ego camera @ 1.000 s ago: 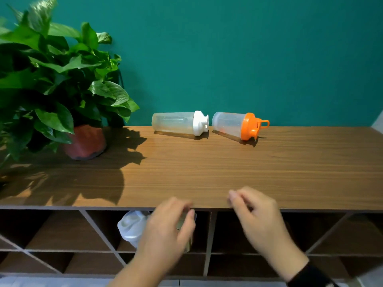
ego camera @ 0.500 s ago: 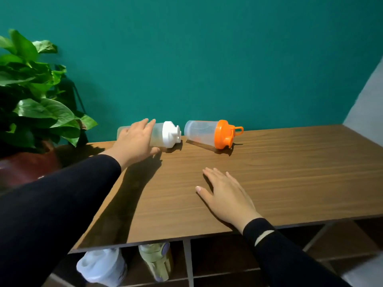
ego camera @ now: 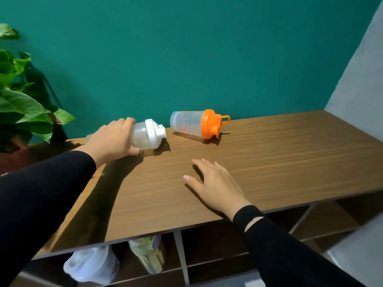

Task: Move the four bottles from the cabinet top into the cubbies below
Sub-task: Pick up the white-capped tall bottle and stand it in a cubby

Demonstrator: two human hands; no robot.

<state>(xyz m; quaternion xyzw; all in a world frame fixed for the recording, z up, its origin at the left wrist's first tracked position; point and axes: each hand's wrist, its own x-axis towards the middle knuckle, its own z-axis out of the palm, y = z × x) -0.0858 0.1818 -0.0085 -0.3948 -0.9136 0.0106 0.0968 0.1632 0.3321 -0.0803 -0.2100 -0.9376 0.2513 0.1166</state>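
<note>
Two clear bottles lie on their sides on the wooden cabinet top [ego camera: 269, 162] near the green wall. My left hand [ego camera: 113, 139] is wrapped around the body of the white-capped bottle [ego camera: 148, 136]. To its right the orange-capped bottle [ego camera: 196, 124] lies untouched, cap pointing right. My right hand [ego camera: 215, 184] rests flat on the wood, fingers spread, holding nothing. In a cubby below the front edge I see a bottle with a white lid [ego camera: 91, 264] and a greenish bottle [ego camera: 150, 256] beside it.
A leafy potted plant [ego camera: 22, 100] stands at the cabinet's left end, close to my left arm. A vertical divider [ego camera: 181, 255] separates the cubbies. A grey wall [ego camera: 356, 75] borders the right end of the cabinet.
My left hand came up from the cubby, reached the white-capped bottle and has now closed around it. My right hand settled flat on the top. The camera shifted left.
</note>
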